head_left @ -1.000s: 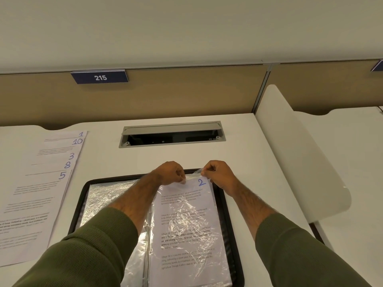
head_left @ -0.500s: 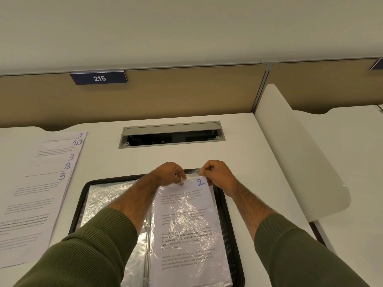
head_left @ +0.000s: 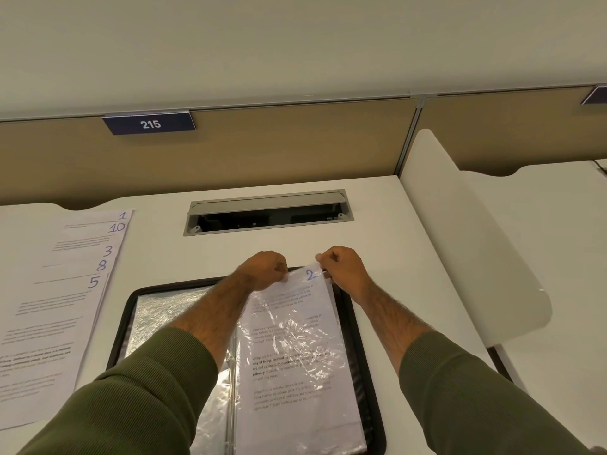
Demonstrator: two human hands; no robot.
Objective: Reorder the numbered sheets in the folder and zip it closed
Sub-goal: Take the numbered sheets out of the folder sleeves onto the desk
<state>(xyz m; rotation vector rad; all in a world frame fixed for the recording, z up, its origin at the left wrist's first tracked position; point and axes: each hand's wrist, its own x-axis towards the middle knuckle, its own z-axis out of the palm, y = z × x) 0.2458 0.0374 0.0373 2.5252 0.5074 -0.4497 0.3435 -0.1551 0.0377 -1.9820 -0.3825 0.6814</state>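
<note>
An open black zip folder [head_left: 122, 326] lies on the white desk in front of me, with clear plastic sleeves inside. On its right half lies the sheet numbered 2 [head_left: 295, 339], in a crinkled clear sleeve. My left hand [head_left: 266, 269] pinches the sleeve's top edge at the left. My right hand [head_left: 341, 267] pinches the top right corner, near the blue 2, and lifts it slightly. The left-hand sleeves [head_left: 161, 316] look empty. A fanned stack of loose sheets [head_left: 56, 310] marked 1, 10, 3, 8 and 5 lies left of the folder.
A grey cable hatch [head_left: 269, 213] stands open in the desk behind the folder. A white curved divider panel [head_left: 466, 244] rises along the desk's right edge. A tan partition with a 215 plate [head_left: 149, 124] closes the back.
Both hands have shifted slightly away from me while pinching the top of the sleeve. The corner with the 2 is lifted a little higher on the right.
</note>
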